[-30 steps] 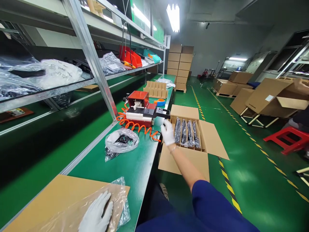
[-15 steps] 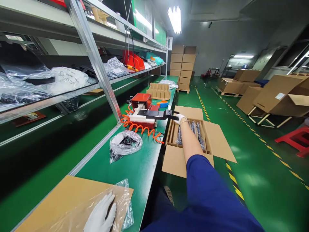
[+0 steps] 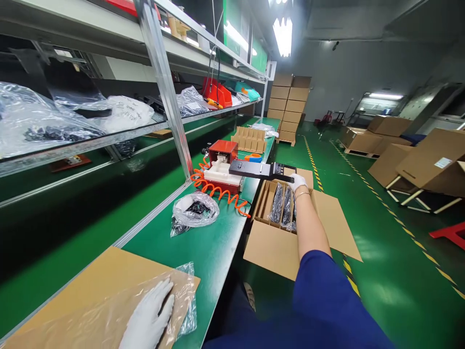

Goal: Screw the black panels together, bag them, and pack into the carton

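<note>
My right hand (image 3: 298,182), in a white glove, grips the forked end of a long flat black part (image 3: 252,168), whose exact kind I cannot tell. The part is held level above the bench edge, its far end near the white block of a red bench machine (image 3: 224,150). My left hand (image 3: 148,310), also gloved, lies flat with fingers stretched on a clear plastic bag (image 3: 98,310). Under the bag is a brown cardboard sheet (image 3: 119,269). Below my right hand, an open carton (image 3: 269,245) with dividers holds several plastic-wrapped dark parts (image 3: 286,203).
An orange coiled air hose (image 3: 221,194) lies before the machine. Near it sits a plastic bag of small black pieces (image 3: 196,208). A cardboard divider (image 3: 249,139) stands farther along the green bench (image 3: 214,252). A metal post (image 3: 165,87) rises at the bench's left side.
My right hand has drawn the black part to the right, away from the machine's white block. My left hand stays flat on the bag. The view has shifted slightly.
</note>
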A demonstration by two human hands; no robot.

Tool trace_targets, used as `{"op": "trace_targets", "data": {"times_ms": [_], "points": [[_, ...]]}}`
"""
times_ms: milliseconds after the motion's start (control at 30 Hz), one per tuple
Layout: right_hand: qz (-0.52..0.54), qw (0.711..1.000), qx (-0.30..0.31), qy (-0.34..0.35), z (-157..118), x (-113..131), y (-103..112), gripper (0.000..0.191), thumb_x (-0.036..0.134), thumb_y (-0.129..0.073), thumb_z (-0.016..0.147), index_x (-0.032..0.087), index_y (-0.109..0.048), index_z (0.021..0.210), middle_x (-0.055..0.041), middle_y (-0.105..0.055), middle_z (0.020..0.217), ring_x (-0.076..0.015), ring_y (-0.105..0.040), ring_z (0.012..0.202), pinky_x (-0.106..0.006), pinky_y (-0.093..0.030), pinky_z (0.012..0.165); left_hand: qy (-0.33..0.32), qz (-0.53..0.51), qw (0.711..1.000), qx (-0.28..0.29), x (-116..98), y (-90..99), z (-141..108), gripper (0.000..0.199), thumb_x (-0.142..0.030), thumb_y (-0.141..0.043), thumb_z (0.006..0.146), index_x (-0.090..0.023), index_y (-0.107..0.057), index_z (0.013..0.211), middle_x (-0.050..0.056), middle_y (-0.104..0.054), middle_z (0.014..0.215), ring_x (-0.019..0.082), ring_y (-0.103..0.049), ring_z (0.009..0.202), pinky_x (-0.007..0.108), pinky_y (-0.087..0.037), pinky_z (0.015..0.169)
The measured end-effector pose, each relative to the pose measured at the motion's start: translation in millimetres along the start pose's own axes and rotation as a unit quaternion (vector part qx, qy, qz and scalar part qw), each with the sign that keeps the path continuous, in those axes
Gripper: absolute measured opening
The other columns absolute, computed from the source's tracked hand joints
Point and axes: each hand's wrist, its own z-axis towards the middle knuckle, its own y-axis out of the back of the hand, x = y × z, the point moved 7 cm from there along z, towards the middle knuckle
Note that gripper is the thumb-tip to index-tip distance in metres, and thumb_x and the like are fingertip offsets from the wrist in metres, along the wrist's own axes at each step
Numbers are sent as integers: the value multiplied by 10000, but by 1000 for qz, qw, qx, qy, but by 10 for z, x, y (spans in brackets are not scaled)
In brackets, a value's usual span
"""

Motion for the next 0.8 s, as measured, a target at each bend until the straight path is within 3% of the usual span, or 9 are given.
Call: {"op": "trace_targets", "data": {"times_ms": [100, 200, 300, 367, 467, 567, 633, 700, 800], "points": [[97, 995, -31, -12, -1, 62, 316, 131, 257, -726, 775, 146, -659, 794, -90, -695, 863, -212, -647, 914, -392, -525, 917, 2, -30, 999, -9, -12, -21, -1, 520, -543, -489, 863, -202, -734, 1170, 112, -697, 1338, 337, -640, 1268, 538, -445, 1181], [219, 975, -39, -6, -84, 304, 613, 291, 325, -635, 777, 147, -664, 1005, -35, -645, 809, -156, -593, 724, -338, -546, 741, 71, -111, 991, -36, -70, 95, -14, 611, -567, -517, 858, -176, -645, 1310, 155, -625, 1431, 367, -570, 1350, 583, -383, 1211], [425, 903, 51, 23, -316, 834, 711, 470, 373, -754, 657, 166, -669, 1070, 57, -522, 677, -83, -448, 557, -258, -486, 591, 161, -251, 949, -107, -230, 445, -67, 849, -620, -556, 852, -212, -341, 1565, 170, -403, 1620, 366, -426, 1470, 589, -334, 1235], [475, 865, 147, 58, -565, 1347, 657, 494, 363, -849, 591, 172, -690, 1018, 83, -446, 617, -63, -386, 519, -221, -420, 510, 149, -324, 926, -127, -448, 718, -57, 915, -678, -610, 806, -276, -317, 1574, 141, -368, 1645, 366, -360, 1509, 573, -323, 1247], [462, 839, 271, 99, -990, 2082, 411, 418, 372, -878, 600, 183, -685, 919, 88, -393, 571, -63, -366, 491, -214, -396, 455, 45, -405, 909, -93, -779, 999, 48, 884, -697, -666, 783, -279, -425, 1524, 135, -442, 1604, 357, -420, 1479, 569, -264, 1271], [483, 813, 295, 135, -1323, 2538, 165, 388, 410, -863, 638, 212, -669, 911, 84, -366, 567, -67, -350, 481, -219, -407, 448, 23, -507, 844, -174, -701, 1210, 11, 757, -694, -492, 897, -212, -478, 1481, 163, -569, 1492, 305, -602, 1327, 533, -439, 1166], [522, 795, 269, 150, -1453, 2663, 51, 370, 444, -846, 663, 227, -657, 896, 84, -333, 565, -68, -323, 478, -215, -405, 441, 40, -484, 851, -200, -582, 1311, -123, 657, -608, -272, 992, -168, -587, 1365, 162, -672, 1359, 267, -707, 1158, 488, -590, 961], [555, 775, 262, 152, -1523, 2736, -71, 348, 450, -838, 671, 231, -637, 853, 83, -319, 568, -67, -295, 477, -205, -389, 422, 38, -426, 885, -184, -537, 1437, -304, 740, -537, -119, 1002, -103, -673, 1232, 175, -742, 1207, 240, -749, 988, 422, -630, 780], [567, 749, 302, 163, -1578, 2986, -262, 345, 414, -854, 651, 221, -629, 826, 80, -349, 587, -59, -287, 479, -197, -383, 404, 23, -408, 904, -124, -609, 1639, -549, 719, -579, -243, 959, -87, -731, 1152, 169, -774, 1078, 259, -752, 950, 412, -621, 785]]}}
